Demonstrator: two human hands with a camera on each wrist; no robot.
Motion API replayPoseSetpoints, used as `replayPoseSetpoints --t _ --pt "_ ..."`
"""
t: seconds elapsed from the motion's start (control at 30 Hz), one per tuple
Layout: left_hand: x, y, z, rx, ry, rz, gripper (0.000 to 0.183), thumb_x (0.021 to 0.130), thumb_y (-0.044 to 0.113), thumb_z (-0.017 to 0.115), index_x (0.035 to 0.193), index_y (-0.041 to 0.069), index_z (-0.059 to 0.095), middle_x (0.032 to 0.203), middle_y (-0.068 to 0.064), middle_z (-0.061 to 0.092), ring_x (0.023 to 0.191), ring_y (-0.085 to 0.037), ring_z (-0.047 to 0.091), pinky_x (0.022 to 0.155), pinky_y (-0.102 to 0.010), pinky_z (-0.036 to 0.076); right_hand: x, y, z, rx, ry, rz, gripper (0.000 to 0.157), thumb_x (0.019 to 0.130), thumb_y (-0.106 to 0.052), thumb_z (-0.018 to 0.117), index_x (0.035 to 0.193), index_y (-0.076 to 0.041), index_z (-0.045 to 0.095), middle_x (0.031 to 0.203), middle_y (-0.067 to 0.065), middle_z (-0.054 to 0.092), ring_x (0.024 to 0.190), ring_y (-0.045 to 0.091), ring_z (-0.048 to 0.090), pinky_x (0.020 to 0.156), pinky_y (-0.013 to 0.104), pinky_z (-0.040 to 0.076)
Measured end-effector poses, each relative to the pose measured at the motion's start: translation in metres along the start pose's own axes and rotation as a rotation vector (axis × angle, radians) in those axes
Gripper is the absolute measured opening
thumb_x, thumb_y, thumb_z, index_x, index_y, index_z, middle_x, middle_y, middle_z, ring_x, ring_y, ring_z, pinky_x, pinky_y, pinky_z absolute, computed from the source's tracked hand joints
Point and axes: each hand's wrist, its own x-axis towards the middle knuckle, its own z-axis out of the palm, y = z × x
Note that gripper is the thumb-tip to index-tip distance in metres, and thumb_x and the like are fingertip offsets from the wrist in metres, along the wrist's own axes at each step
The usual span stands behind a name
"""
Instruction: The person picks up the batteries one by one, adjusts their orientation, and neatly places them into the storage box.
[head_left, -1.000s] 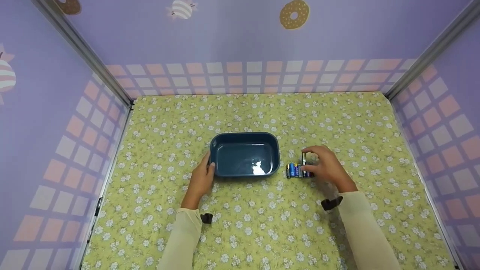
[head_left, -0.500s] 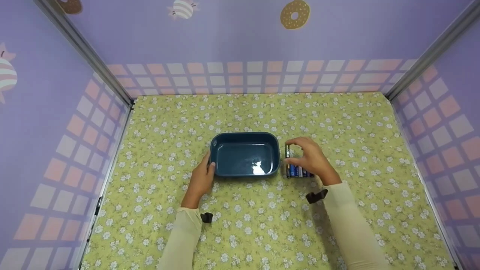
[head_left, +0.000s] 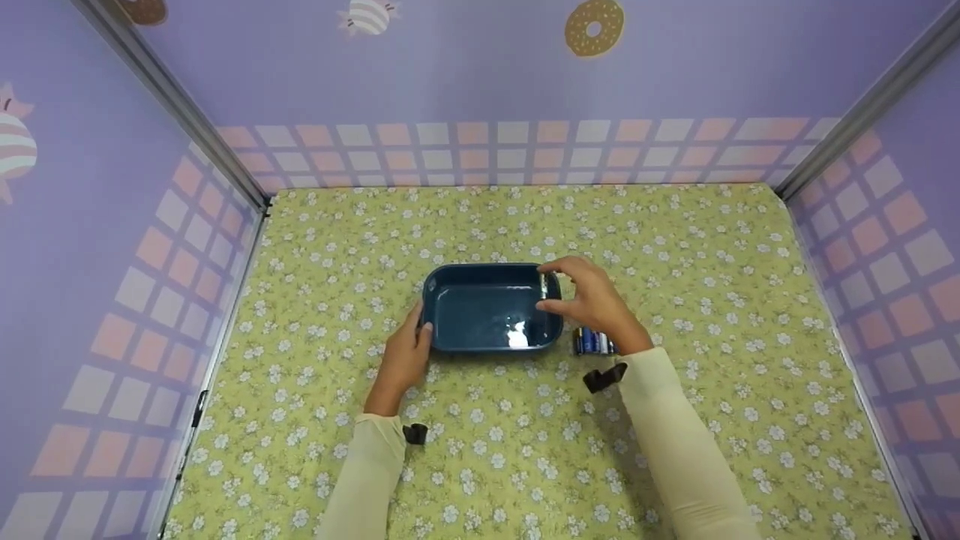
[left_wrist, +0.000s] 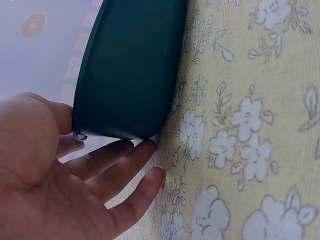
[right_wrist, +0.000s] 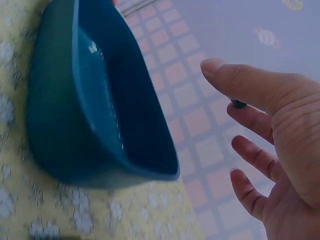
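Observation:
A dark teal rectangular plastic basin (head_left: 480, 322) sits on the flowered cloth; no contents show inside it. At its left end my left hand (head_left: 405, 356) holds the wall, thumb at the rim and fingers on the outside, as the left wrist view shows too. My right hand (head_left: 596, 300) is over the basin's right end, pinching a battery (head_left: 544, 286) lengthwise between thumb and forefinger. In the right wrist view only a dark green end of the battery (right_wrist: 239, 104) shows at the forefinger. A row of several batteries (head_left: 591, 342) lies right of the basin, partly below my right wrist.
A yellow-green flowered cloth (head_left: 480, 450) covers the table. Purple walls (head_left: 480, 82) with a pink and white check border stand at the back and both sides, joined by grey metal posts (head_left: 180, 105). A dark band piece (head_left: 604, 377) is on the right wrist.
My right hand has moved left with the battery, from above the row to over the basin's right end. The left hand and the basin have stayed put.

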Motion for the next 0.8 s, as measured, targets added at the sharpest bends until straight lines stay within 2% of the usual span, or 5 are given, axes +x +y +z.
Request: replayPoseSetpoints --t 0.3,0.43,0.53,0.67,0.8 --pt "-0.001 0.001 0.000 0.003 0.006 0.000 0.059 0.112 0.035 0.040 0.165 0.016 0.021 0.161 -0.018 0.040 0.130 -0.040 0.057 0.113 -0.057 0.041 0.023 -0.020 0.014 0.002 -0.004 -0.033 0.057 0.086 -0.037 0.084 0.134 -0.015 0.066 0.133 0.001 0.065 0.126 0.027 0.057 0.107 0.052 0.046" --pt "0.000 0.001 0.001 -0.004 0.004 -0.001 0.059 0.112 0.033 0.040 0.165 0.019 0.020 0.120 -0.020 0.067 0.092 -0.036 0.067 0.094 -0.051 0.050 0.036 -0.028 0.019 0.000 -0.005 -0.053 0.055 0.086 -0.036 0.084 0.134 -0.017 0.066 0.133 0.002 0.065 0.124 0.029 0.057 0.105 0.051 0.047" --pt "0.000 0.002 0.001 -0.006 0.003 -0.006 0.058 0.112 0.032 0.041 0.165 0.021 0.020 0.088 -0.014 0.063 0.069 -0.027 0.058 0.082 -0.046 0.048 0.044 -0.034 0.024 0.003 -0.013 -0.063 0.055 0.087 -0.038 0.083 0.135 -0.019 0.065 0.134 0.002 0.064 0.124 0.032 0.058 0.104 0.051 0.048" --pt "0.000 0.001 0.002 -0.007 0.009 -0.002 0.059 0.112 0.032 0.041 0.165 0.019 0.020 0.107 -0.015 0.069 0.079 -0.024 0.062 0.087 -0.047 0.048 0.053 -0.042 0.032 0.013 -0.010 -0.093 0.055 0.087 -0.040 0.083 0.135 -0.019 0.065 0.134 0.003 0.064 0.122 0.033 0.059 0.104 0.050 0.048" --pt "0.001 0.000 0.001 -0.010 0.006 -0.001 0.059 0.112 0.031 0.041 0.165 0.018 0.020 0.147 -0.019 0.056 0.116 -0.034 0.065 0.104 -0.054 0.047 0.062 -0.048 0.042 0.024 0.016 -0.127 0.056 0.085 -0.035 0.085 0.134 -0.015 0.066 0.132 0.003 0.066 0.120 0.031 0.060 0.103 0.048 0.049"
